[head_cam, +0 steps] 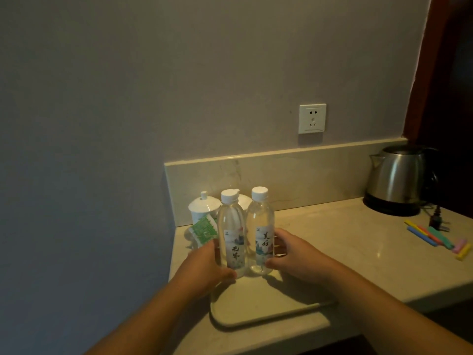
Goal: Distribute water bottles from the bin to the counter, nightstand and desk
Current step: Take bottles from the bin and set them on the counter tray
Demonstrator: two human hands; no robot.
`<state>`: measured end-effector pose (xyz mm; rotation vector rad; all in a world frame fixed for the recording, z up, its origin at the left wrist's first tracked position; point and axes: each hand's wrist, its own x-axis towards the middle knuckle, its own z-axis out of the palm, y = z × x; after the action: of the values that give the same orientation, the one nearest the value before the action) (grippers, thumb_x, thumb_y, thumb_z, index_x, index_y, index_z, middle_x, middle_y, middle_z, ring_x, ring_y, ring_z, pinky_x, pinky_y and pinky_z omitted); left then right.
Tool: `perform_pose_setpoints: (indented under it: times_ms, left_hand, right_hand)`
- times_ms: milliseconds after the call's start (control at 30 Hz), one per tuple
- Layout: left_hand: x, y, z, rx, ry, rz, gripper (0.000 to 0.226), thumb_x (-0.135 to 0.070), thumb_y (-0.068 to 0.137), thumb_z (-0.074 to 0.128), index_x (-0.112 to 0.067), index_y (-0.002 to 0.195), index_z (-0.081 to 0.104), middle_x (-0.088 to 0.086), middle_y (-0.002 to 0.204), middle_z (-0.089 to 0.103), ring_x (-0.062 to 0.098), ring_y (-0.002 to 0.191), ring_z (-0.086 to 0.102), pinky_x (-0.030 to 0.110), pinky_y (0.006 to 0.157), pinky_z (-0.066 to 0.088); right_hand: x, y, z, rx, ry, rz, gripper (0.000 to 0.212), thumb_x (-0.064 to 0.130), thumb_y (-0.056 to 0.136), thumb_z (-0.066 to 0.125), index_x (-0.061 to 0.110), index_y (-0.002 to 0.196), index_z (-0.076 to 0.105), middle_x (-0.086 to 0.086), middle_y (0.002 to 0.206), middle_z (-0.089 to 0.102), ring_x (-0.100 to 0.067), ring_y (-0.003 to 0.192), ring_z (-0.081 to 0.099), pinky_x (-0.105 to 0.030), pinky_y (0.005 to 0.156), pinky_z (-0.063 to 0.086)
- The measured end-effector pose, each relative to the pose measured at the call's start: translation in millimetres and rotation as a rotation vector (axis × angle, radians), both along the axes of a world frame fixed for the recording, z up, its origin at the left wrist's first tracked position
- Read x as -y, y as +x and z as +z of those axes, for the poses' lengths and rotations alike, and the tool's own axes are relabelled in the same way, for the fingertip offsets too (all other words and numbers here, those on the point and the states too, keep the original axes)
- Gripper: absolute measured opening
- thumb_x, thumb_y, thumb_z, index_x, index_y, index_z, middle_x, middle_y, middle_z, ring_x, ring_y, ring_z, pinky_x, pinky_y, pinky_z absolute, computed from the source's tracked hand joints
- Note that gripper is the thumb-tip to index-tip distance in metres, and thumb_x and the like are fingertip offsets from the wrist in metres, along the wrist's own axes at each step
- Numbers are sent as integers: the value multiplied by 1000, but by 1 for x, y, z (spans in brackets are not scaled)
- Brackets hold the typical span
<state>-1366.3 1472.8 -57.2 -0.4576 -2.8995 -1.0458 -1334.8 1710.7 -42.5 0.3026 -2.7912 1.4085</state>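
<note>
Two clear water bottles with white caps and printed labels stand upright side by side on a pale tray (268, 311) on the counter (345, 254). My left hand (204, 267) wraps around the lower part of the left bottle (231, 226). My right hand (294, 254) grips the base of the right bottle (259, 221) from its right side. Both bottles rest at the tray's far edge. The bin is out of view.
Behind the bottles stand two white lidded cups (203, 206) and green sachets (204, 230). A steel kettle (395, 180) with its cord sits at the back right, near several coloured sticks (435, 238). A wall socket (312, 118) is above the backsplash.
</note>
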Motion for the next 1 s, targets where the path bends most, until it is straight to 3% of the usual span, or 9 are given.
perform_pose_setpoints:
  times_ms: [133, 233, 333, 400, 433, 500, 600, 733, 1000]
  left_hand:
    - [0, 8, -1, 46, 77, 13, 83, -37, 69, 87, -33, 140, 44, -28, 93, 55, -12, 83, 53, 8, 59, 45]
    - [-1, 14, -1, 62, 129, 12, 92, -35, 71, 87, -32, 148, 36, -21, 121, 61, -16, 82, 49, 4, 55, 43]
    - [1, 22, 2, 65, 201, 1, 96, -32, 73, 87, -33, 150, 30, -14, 143, 51, -17, 89, 47, 2, 58, 44]
    - [10, 32, 5, 55, 220, 1, 94, -35, 76, 84, -33, 152, 28, -10, 148, 47, -6, 113, 47, 8, 79, 47]
    - [17, 37, 5, 51, 230, 3, 90, -36, 79, 82, -32, 152, 29, -9, 148, 46, 2, 123, 46, 16, 89, 45]
    - [35, 47, 7, 45, 268, 28, 77, -36, 85, 76, -31, 150, 34, -9, 140, 49, 8, 125, 47, 19, 92, 44]
    - [75, 62, 16, 69, 403, 99, 55, -27, 92, 69, -28, 142, 45, -11, 123, 56, 6, 110, 56, 20, 82, 48]
    - [169, 94, 34, 142, 650, 258, 32, -15, 95, 62, -20, 126, 56, 4, 105, 68, 13, 89, 67, 29, 69, 54]
    - [440, 218, -6, 221, 921, 656, 14, -18, 99, 56, -12, 108, 64, 8, 93, 69, 21, 67, 65, 31, 63, 51]
  right_hand:
    - [-1, -2, -5, 1, 5, -10, 76, 25, 82, 80, 35, 146, 42, 17, 126, 64, -2, 112, 62, -28, 93, 56]
    - [0, 0, -4, 22, -4, -1, 82, 26, 80, 81, 36, 148, 36, 16, 135, 57, -6, 122, 55, -36, 102, 52]
    - [9, 14, 6, -121, -177, -148, 62, 12, 89, 71, 35, 139, 42, 12, 124, 54, -5, 112, 54, -18, 78, 54]
    - [27, 34, 15, -345, -335, -345, 42, 0, 92, 60, 38, 111, 53, 13, 99, 56, -2, 89, 58, -10, 59, 51]
    - [40, 45, 18, -432, -410, -394, 38, 0, 93, 57, 37, 100, 53, 14, 87, 56, 1, 81, 59, -8, 57, 50]
    - [73, 66, 29, -468, -536, -375, 31, 4, 94, 55, 35, 91, 53, 13, 78, 58, 2, 68, 59, -11, 54, 51]
    - [135, 79, 43, -343, -585, -227, 23, 3, 94, 54, 25, 90, 59, 8, 71, 58, -2, 59, 56, -15, 52, 47]
    - [249, 80, 47, 7, -556, -36, 15, 6, 94, 51, 15, 90, 61, -1, 68, 61, -11, 50, 56, -23, 44, 44]
    - [487, 90, -18, 407, -410, -43, 14, 20, 98, 51, 13, 88, 59, -4, 82, 62, -17, 59, 58, -25, 50, 46]
